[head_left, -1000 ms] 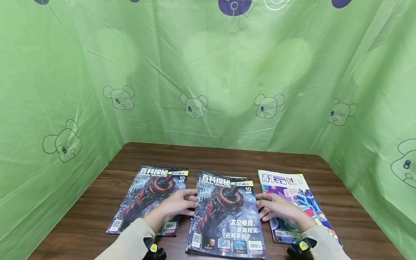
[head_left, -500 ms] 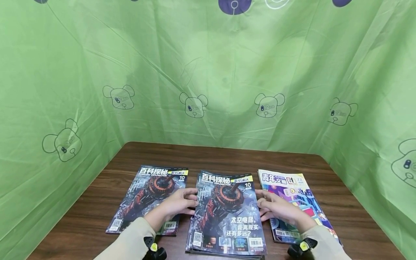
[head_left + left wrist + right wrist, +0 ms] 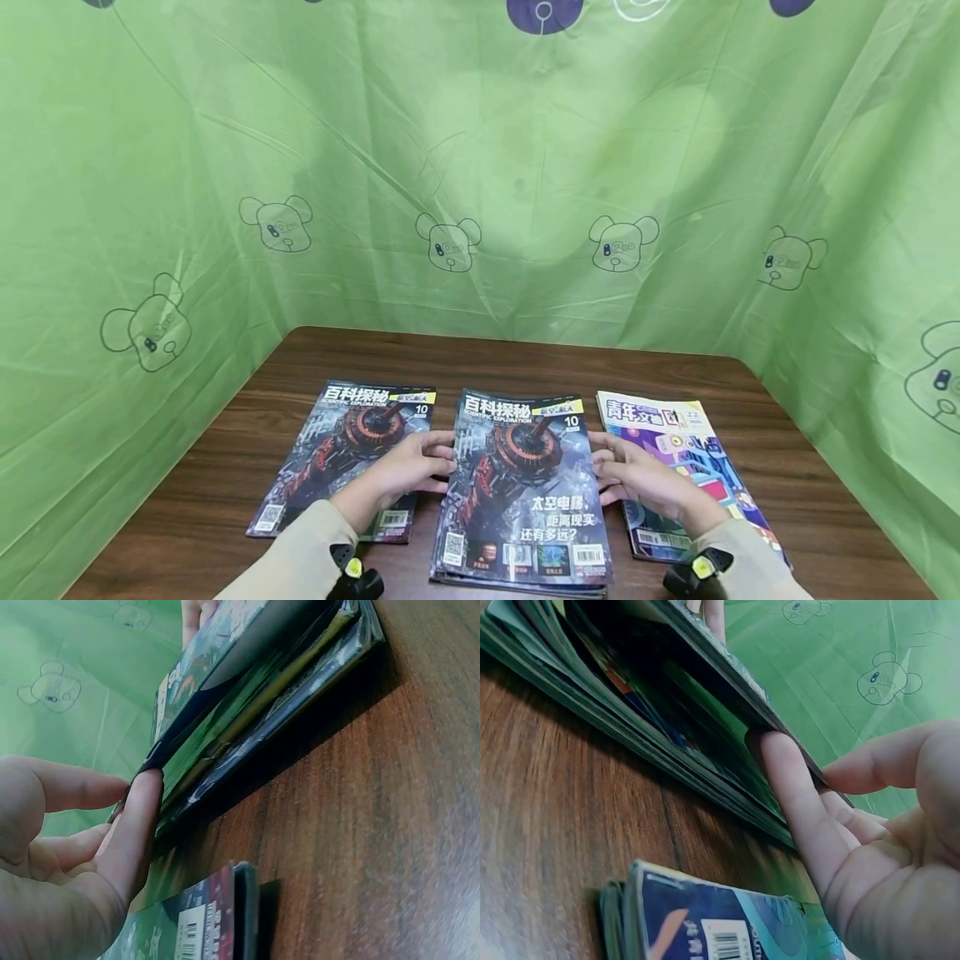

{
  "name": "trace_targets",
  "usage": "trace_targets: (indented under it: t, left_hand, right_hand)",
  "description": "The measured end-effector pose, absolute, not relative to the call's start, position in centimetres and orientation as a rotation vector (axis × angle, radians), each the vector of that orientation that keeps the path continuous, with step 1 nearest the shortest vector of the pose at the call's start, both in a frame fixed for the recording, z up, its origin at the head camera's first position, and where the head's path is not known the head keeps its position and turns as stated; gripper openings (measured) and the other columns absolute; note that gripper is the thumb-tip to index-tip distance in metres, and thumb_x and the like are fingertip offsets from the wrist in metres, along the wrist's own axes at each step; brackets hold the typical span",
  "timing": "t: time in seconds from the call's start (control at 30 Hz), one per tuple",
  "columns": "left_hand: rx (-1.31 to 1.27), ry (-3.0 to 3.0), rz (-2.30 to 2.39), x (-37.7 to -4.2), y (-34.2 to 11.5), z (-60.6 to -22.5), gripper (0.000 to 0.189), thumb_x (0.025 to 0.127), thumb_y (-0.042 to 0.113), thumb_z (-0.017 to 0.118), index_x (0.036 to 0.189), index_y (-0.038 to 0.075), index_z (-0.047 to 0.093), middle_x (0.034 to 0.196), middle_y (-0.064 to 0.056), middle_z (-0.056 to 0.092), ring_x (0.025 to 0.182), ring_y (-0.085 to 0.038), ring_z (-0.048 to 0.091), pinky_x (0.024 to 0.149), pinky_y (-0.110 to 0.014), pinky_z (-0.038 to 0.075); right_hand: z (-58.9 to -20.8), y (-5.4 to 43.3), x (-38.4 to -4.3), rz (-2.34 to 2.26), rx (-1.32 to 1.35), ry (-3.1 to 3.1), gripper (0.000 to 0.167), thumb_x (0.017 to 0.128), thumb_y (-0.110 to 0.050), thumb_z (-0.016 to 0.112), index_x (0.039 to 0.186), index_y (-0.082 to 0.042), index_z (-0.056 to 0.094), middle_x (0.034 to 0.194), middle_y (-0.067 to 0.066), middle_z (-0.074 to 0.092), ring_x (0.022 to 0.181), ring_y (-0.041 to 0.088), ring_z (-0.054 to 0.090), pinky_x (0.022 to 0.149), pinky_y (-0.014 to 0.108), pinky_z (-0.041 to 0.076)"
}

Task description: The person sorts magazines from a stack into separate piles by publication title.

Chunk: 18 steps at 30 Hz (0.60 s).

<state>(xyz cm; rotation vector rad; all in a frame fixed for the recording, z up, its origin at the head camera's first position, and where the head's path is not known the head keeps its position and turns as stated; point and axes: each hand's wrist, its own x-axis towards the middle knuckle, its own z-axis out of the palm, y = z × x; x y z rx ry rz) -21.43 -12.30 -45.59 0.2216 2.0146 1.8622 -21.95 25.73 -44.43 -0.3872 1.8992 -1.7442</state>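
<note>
Your left fingers [image 3: 139,825] and right fingers [image 3: 795,787] pinch opposite edges of the upper magazine [image 3: 525,483], held between them, above the lower magazines [image 3: 292,701]. Step judged: lifting off or laying down, cannot tell which; next move calls for level, matched motion.

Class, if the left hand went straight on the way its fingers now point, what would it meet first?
The left hand would first meet the top middle magazine, whose edge it pinches; beyond that, depth is unclear.
</note>
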Motion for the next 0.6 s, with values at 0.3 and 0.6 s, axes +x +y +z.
trace_targets:
  t: [0.3,0.6]
  left_hand:
    - [0.228,2.038,1.864,-21.6,-12.7,-45.1,0.062,0.093,0.001,0.064,0.148,-0.010,0.037,0.129,-0.025,0.053,0.104,-0.027,0.063,0.080,-0.039,0.061]
    - [0.213,2.035,1.883,-21.8,-13.0,-45.5,0.063,0.093,0.001,0.065,0.148,-0.009,0.037,0.129,-0.025,0.053,0.103,-0.026,0.064,0.080,-0.039,0.061]
  right_hand:
    - [-44.1,25.1,-22.0,-1.746,-0.375,1.926,0.073,0.101,-0.007,0.049,0.154,0.010,0.003,0.107,0.013,0.049,0.086,0.017,0.058,0.074,0.032,0.059]
    - [-44.0,24.1,-22.1,-1.751,-0.345,1.985,0.076,0.096,-0.006,0.052,0.155,0.008,0.005,0.114,0.018,0.048,0.083,0.015,0.055,0.069,0.030,0.058]
